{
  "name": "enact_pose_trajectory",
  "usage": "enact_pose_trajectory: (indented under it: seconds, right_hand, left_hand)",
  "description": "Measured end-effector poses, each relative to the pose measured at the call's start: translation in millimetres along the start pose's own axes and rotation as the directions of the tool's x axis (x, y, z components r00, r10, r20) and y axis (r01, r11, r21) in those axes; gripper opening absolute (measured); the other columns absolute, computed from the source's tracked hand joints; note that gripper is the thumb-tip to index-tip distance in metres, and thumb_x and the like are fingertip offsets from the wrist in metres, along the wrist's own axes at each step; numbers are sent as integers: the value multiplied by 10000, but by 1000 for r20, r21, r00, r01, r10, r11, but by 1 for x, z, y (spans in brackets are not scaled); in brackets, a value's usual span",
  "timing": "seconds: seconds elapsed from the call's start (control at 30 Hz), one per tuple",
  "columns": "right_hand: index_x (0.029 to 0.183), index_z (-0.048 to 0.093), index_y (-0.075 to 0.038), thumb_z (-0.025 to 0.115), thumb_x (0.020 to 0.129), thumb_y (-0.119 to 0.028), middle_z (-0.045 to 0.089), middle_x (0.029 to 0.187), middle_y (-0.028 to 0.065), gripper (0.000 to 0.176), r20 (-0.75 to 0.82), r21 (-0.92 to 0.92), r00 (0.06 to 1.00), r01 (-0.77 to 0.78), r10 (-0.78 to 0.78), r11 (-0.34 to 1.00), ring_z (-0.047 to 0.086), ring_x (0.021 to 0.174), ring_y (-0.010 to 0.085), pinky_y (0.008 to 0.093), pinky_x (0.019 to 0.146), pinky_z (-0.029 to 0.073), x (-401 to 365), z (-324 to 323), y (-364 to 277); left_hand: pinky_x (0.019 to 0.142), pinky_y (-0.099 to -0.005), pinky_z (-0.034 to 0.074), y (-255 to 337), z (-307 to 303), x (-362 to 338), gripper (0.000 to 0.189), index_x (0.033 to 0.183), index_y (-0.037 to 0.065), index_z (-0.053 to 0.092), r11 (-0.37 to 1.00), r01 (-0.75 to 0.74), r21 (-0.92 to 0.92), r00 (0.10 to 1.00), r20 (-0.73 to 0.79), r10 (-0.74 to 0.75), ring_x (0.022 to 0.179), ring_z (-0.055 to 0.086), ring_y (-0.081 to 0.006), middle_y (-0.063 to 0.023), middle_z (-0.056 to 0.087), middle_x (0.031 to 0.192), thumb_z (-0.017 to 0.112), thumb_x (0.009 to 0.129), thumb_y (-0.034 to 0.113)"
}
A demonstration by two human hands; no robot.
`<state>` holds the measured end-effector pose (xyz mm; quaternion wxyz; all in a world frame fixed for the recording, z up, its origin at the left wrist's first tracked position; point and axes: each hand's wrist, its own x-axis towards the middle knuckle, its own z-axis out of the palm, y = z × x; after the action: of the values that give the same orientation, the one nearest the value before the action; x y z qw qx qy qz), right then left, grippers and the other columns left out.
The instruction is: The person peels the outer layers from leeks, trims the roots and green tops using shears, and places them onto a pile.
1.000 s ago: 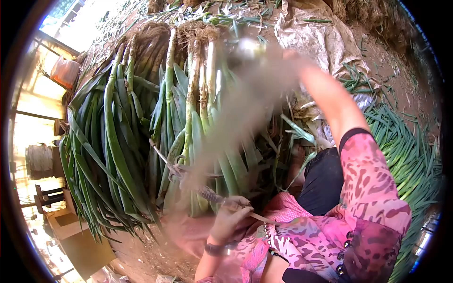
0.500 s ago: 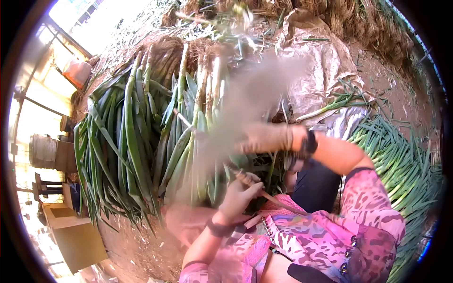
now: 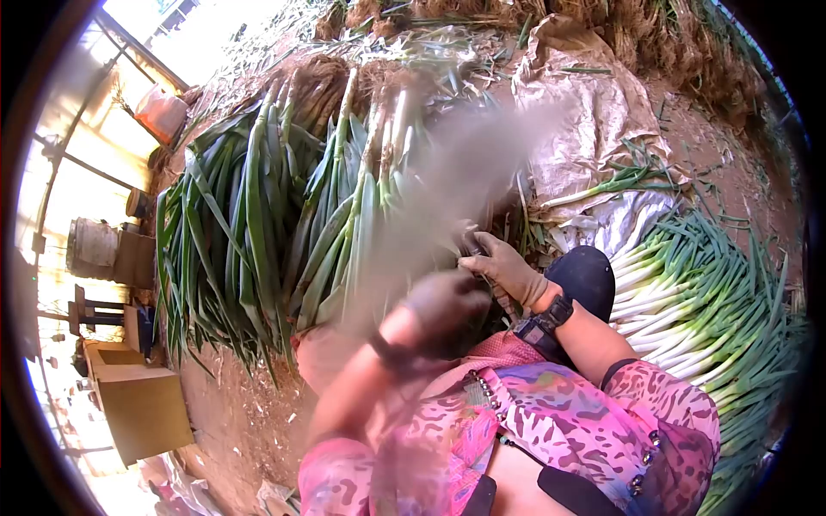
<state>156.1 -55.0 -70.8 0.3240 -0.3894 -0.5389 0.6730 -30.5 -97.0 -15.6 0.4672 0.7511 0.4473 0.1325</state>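
My right hand [image 3: 508, 268], in a pale glove with a black watch at the wrist, is closed around a short dark handle [image 3: 471, 244]; whatever extends from it is hidden by the grey smear. Close beside it on the left is my left hand [image 3: 440, 303], also gloved and smeared by motion, its fingers unclear. Just beyond both hands, to the left, lies a heap of untrimmed green onions [image 3: 258, 206] with brown roots at the far end and long leaves toward me. On my right, cleaned green onions [image 3: 680, 310] with white stems lie in a thick row.
A crumpled beige sheet [image 3: 585, 112] covers the soil ahead, with a single loose onion [image 3: 602, 191] at its near edge. More rooty bundles [image 3: 654, 43] are piled at the far right. At left stand a cardboard box [image 3: 142, 400] and a round container [image 3: 93, 247].
My right hand has drawn back toward my body, and the dark handle now shows in it. My left hand has moved up slightly, toward the right hand. The view has shifted a little.
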Motion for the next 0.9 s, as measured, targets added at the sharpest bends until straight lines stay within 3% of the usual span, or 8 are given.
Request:
enact_pose_trajectory:
  seconds: [0.07, 0.17, 0.2, 0.27, 0.37, 0.57, 0.63, 0.9]
  right_hand:
    - [1328, 525, -23, 710, 922, -260, 672, 943, 54, 505, 21, 154, 987, -160, 159, 975, 628, 821, 113, 257, 720, 503, -1, 0, 25]
    - [1092, 569, -93, 713, 919, -305, 645, 807, 27, 309, 264, 226, 835, -539, 482, 811, 543, 588, 84, 210, 487, 400, -18, -1, 32]
    - [1088, 571, -101, 709, 921, -306, 568, 715, -8, 298, 325, 179, 832, -521, 450, 834, 515, 561, 88, 220, 486, 400, -20, 1, 52]
    - [1233, 556, -79, 699, 913, -258, 523, 759, -29, 393, 499, 210, 709, -657, 498, 724, 511, 627, 85, 223, 581, 433, -30, -6, 38]
    - [1365, 485, -58, 699, 888, -206, 521, 908, -29, 544, 345, 288, 908, -346, 240, 893, 496, 781, 64, 219, 713, 439, -40, 24, -27]
    - [1475, 394, -46, 764, 812, -237, 517, 1108, 4, 783, 263, 220, 952, -216, 156, 951, 486, 999, 99, 274, 945, 422, -36, 39, -7]
    - [1492, 369, -33, 785, 789, -264, 526, 1193, 34, 849, 172, 74, 983, -74, 60, 995, 513, 1064, 141, 312, 1026, 408, -47, 23, -5]
    - [1535, 327, -63, 727, 805, -84, 521, 1249, 46, 832, 44, 317, 985, -174, 169, 932, 541, 1098, 138, 303, 996, 462, -143, -61, -27]
  left_hand:
    - [878, -364, 544, 27, -50, 2, 313, 1138, 50, 694, 983, 161, -89, 955, -237, -178, 987, 703, -291, -151, 724, 1080, 673, 926, 279]
    - [954, -405, 513, -34, -84, 31, 417, 1199, 46, 649, 773, 575, 267, 727, -601, -332, 1107, 644, -325, -181, 660, 1209, 704, 882, 313]
    - [982, -425, 500, -79, -93, 43, 488, 1233, 38, 627, 655, 698, 289, 595, -743, -306, 1144, 622, -349, -198, 636, 1251, 722, 860, 337]
    - [1008, -461, 483, -98, -110, 46, 574, 1258, 14, 601, 569, 767, 297, 561, -741, -370, 1153, 609, -402, -234, 629, 1258, 717, 835, 385]
    - [1028, -459, 471, -110, -119, 51, 605, 1300, 25, 607, 599, 745, 294, 592, -704, -392, 1187, 585, -423, -247, 625, 1260, 663, 838, 411]
    - [755, -337, 541, -138, -149, 36, 456, 1031, -17, 725, 767, 631, 117, 712, -481, -512, 830, 707, -209, -124, 752, 924, 779, 729, 321]
    - [782, -346, 555, -100, -154, 21, 541, 1088, -22, 702, 773, 629, 77, 716, -444, -538, 860, 723, -255, -173, 743, 972, 731, 688, 342]
    - [674, -303, 534, -54, -239, -79, 316, 1095, 14, 661, 933, 154, -326, 749, -577, -325, 737, 643, -164, -88, 689, 903, 717, 824, 167]
